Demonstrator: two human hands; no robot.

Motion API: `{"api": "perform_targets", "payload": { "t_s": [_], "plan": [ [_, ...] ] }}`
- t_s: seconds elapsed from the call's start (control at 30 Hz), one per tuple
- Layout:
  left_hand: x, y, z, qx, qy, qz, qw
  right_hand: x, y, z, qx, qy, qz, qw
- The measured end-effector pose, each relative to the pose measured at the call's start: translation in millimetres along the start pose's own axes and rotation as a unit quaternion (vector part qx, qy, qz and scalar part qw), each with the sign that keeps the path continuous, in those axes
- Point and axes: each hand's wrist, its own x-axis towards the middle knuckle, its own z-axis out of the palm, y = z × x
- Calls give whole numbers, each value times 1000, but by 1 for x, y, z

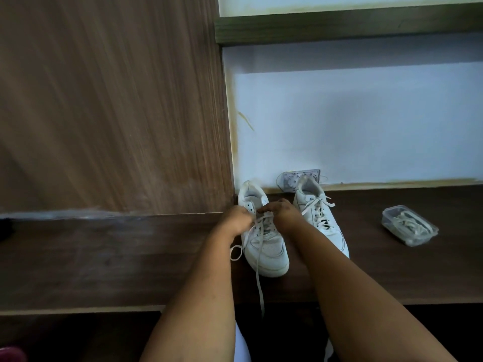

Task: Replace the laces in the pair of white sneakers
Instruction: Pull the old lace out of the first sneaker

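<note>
Two white sneakers stand side by side on the dark wooden shelf [104, 257], toes toward me. Over the upper eyelets of the left sneaker [266, 246], my left hand [236, 219] and my right hand [281, 211] are held close together, fingers curled. Each pinches part of the white lace [257, 273], which crosses the shoe's front. One end hangs past the shelf's front edge and a loop lies at the shoe's left side. The right sneaker [321, 218] is laced, with its ends loose at the top.
A clear plastic container [409, 226] with white laces inside sits to the right on the shelf. A small grey-white object [300, 178] leans on the white wall behind the shoes. A tall brown wooden panel [112, 105] stands at the left.
</note>
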Motion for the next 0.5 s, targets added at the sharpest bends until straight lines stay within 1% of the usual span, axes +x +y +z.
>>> {"api": "perform_targets", "payload": {
  "t_s": [0.03, 0.07, 0.1, 0.13, 0.17, 0.2, 0.23, 0.27, 0.3, 0.33, 0.37, 0.4, 0.43, 0.47, 0.5],
  "plan": [
    [-5, 6, -8, -80, 5, -10, 997, 2, 2, 1, 2, -4, -5, 1000],
    [-13, 14, -19, -184, 18, -14, 983, 4, 5, 2, 2, -8, -5, 1000],
    [-20, 20, -33, -311, 28, -9, 950, 4, 7, 1, 3, -11, -6, 1000],
    [-29, 24, -48, -449, 34, 7, 893, 4, 7, 1, 6, -8, -8, 1000],
    [-39, 27, -64, -577, 29, 33, 816, 3, 7, 0, 13, -2, -10, 1000],
    [-47, 28, -77, -666, 25, 58, 743, 1, 5, -2, 19, 0, -14, 1000],
    [-51, 27, -86, -704, 27, 65, 707, -1, 4, -3, 20, 0, -19, 1000],
    [-53, 25, -90, -687, 43, 47, 724, -1, 2, -4, 19, 0, -22, 1000],
    [-45, 18, -89, -616, 68, 6, 784, -1, 0, -5, 20, 5, -29, 999],
    [-38, 13, -85, -480, 82, -43, 872, 1, -1, -4, 18, 11, -32, 999],
    [-31, 6, -78, -289, 80, -91, 950, 1, -1, -3, 22, 17, -33, 999],
    [-23, -1, -67, -94, 57, -132, 985, 2, -1, -2, 35, 19, -28, 999],
    [-19, -7, -56, 100, 53, -170, 979, 1, -2, -2, 45, 21, -24, 998],
    [-19, -6, -45, 223, 67, -178, 956, 0, -2, -2, 57, 25, -13, 998],
    [-18, -2, -34, 262, 90, -144, 950, 0, -2, -4, 73, 38, -2, 997]
  ]
}}
